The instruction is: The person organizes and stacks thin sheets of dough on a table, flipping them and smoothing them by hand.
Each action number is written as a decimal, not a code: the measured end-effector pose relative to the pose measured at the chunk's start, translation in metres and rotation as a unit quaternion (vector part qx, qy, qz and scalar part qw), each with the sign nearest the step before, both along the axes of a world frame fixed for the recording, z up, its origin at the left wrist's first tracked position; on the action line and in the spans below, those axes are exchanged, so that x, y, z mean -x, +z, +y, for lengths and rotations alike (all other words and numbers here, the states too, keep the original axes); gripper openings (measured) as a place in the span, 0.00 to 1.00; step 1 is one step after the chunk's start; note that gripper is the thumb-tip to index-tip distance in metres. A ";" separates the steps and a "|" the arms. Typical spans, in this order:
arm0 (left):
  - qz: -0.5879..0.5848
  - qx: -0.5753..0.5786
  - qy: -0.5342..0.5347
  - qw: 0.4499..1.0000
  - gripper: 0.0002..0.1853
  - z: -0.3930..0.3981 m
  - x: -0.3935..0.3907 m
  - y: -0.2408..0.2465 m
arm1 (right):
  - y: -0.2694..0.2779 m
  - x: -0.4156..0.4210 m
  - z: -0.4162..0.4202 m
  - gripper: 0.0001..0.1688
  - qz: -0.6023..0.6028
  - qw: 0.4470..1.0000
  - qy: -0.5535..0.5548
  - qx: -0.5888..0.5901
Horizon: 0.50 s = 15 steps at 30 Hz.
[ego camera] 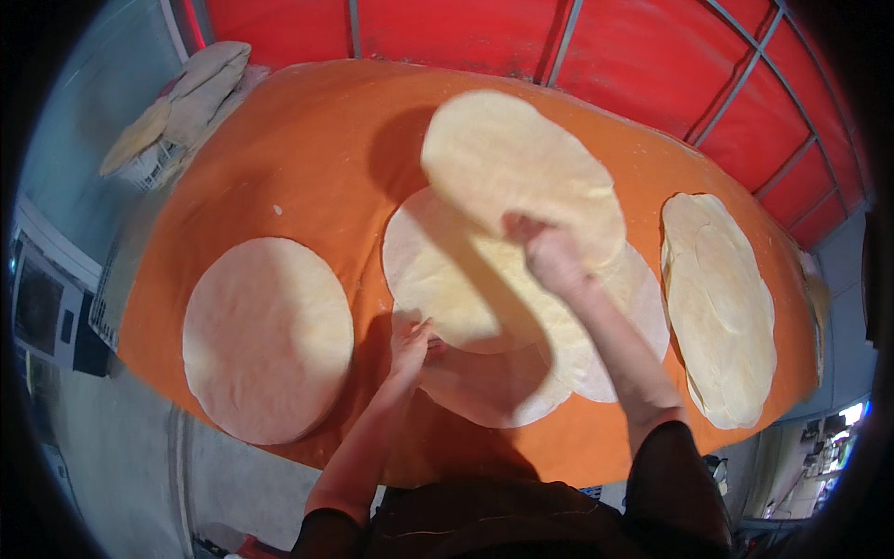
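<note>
My right hand (548, 251) grips the near edge of a large, thin, round flatbread (517, 164). This flatbread is raised above the table and casts a long shadow over the breads below; the hand is slightly blurred. At the left edge of the middle group, my left hand (412, 346) has its thumb and fingers closed on the rim of another flatbread (454, 293). Beneath it, more flatbreads overlap, including a lower one (489, 391) in shadow and one on the right (642, 300).
A round stack of flatbreads (269, 342) sits at left, and a folded or overlapping pile (719, 307) at right. All rest on an orange-covered table (314, 140). Cloths (209, 84) and a white wire basket (147, 168) are at the back left. Red panels (454, 35) line the far side.
</note>
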<state>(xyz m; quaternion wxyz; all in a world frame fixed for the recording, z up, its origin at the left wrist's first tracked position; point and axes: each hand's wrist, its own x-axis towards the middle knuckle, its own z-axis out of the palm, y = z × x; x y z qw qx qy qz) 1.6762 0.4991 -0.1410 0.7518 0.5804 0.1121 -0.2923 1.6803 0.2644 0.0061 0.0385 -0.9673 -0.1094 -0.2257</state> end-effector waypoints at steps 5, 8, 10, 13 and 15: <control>-0.040 0.140 0.101 0.984 0.11 0.012 -0.005 -0.006 | -0.105 0.019 0.056 0.19 0.118 0.993 0.014 -0.026; -0.050 0.192 0.087 0.976 0.11 0.006 -0.006 -0.010 | -0.117 0.039 0.085 0.24 0.094 0.993 0.010 -0.066; -0.072 0.195 0.089 0.974 0.10 0.000 -0.008 0.015 | -0.106 0.048 0.100 0.25 0.063 0.994 0.005 -0.089; -0.111 0.185 0.054 0.975 0.11 -0.007 -0.013 0.034 | -0.106 0.047 0.091 0.25 0.018 0.985 0.027 -0.170; -0.111 0.188 0.049 0.975 0.12 -0.013 -0.016 0.040 | -0.099 0.047 0.085 0.30 0.063 0.977 0.025 -0.200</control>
